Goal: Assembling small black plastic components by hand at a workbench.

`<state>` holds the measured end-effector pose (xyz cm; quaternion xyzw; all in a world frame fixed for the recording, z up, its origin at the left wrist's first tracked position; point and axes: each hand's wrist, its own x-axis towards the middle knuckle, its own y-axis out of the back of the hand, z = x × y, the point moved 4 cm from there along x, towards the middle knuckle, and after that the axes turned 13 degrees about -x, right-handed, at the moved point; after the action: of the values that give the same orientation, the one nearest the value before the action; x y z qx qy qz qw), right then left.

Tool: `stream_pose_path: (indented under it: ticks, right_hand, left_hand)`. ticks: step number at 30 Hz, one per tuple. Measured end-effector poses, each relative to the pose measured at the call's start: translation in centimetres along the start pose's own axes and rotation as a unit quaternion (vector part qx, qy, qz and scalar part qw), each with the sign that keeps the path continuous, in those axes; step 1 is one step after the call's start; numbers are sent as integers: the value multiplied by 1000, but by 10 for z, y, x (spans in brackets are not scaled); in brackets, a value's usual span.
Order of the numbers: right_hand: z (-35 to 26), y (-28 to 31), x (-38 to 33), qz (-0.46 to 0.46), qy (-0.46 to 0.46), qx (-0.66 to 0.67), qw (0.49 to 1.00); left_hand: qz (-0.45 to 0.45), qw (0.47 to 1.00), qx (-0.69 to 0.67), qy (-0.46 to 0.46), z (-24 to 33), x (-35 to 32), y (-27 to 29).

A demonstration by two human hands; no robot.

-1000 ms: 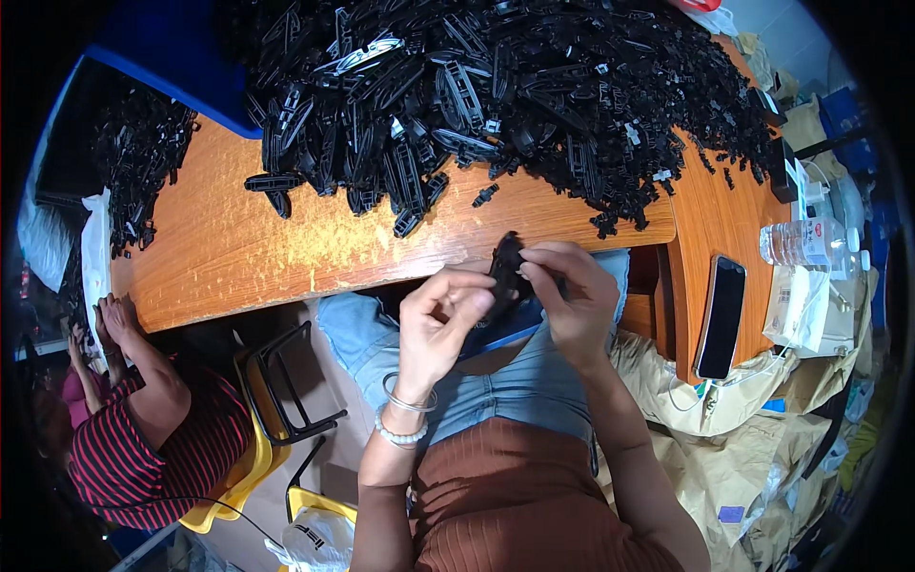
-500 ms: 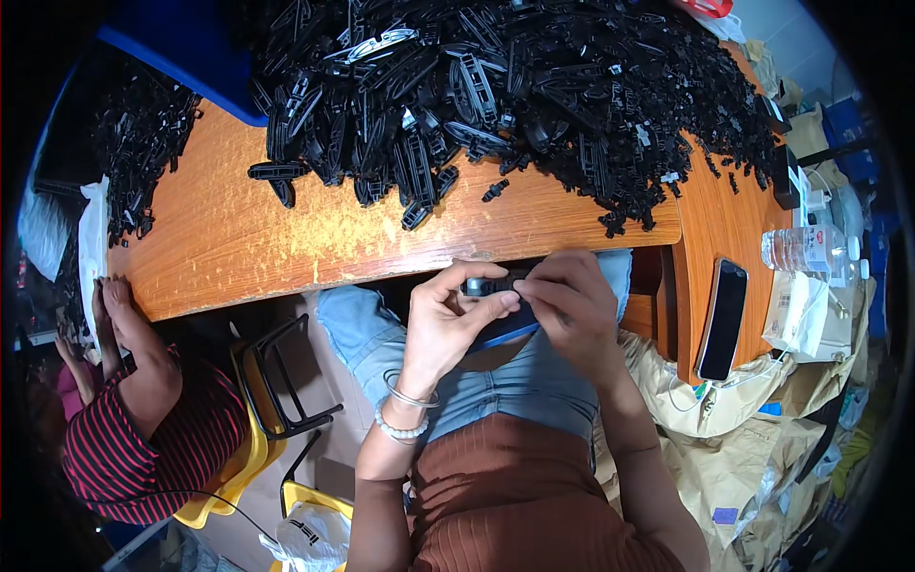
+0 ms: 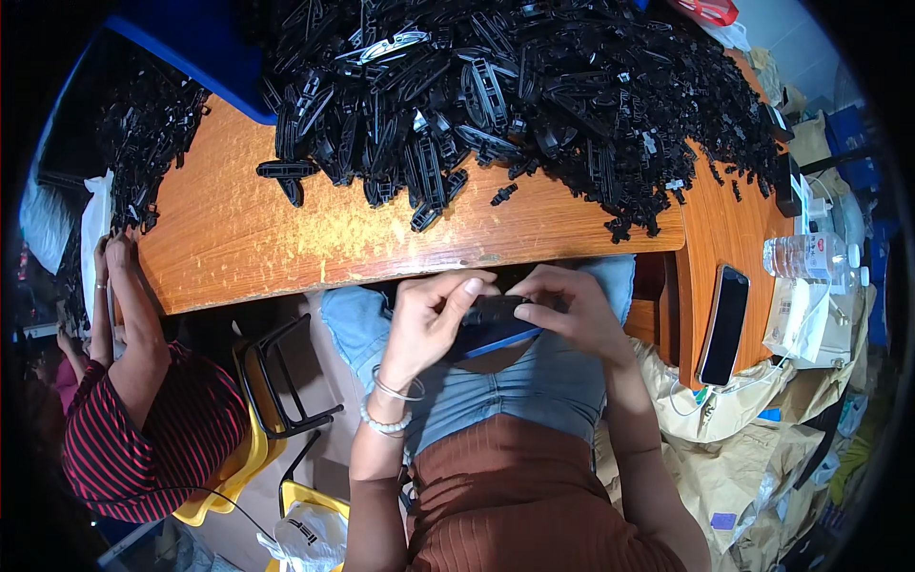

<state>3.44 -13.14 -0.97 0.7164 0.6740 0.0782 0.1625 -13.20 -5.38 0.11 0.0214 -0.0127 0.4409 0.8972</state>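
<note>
Your left hand (image 3: 422, 313) shifted left; right hand (image 3: 575, 313) pinches the elongated black plastic part (image 3: 497, 309), partly finger-hidden; left grip: can't tell.

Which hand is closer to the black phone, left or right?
Right. The right hand is left of the phone, not touching it; the left hand is farther left, beyond the right one.

Phone (image 3: 724, 324) with a dark screen sits at 3 o'clock, clear plastic bottle (image 3: 799, 253) a bit further out that way. Kinda crumpled brown paper (image 3: 782, 458) over at 4. Person (image 3: 157, 434) in a striped top's at 8, on a yellow chair (image 3: 233, 475), whitish plastic bag (image 3: 319, 536) down around 7.
</note>
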Motion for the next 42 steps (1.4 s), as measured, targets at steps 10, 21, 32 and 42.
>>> stream_pose_path:
  ticks: [10,21,32,42]
  right_hand:
    - [-21,3,73,250,253,-405,843]
    - [6,-3,39,128,-21,355,926]
    - [-16,6,3,220,108,147,958]
    - [-29,10,-7,267,185,-173,930]
  left_hand:
    - [263,855,435,-103,23,65,17]
    - [205,971,-31,-115,9,46,7]
    - [4,977,-199,79,7,7,-28]
    - [26,967,-244,74,11,6,-28]
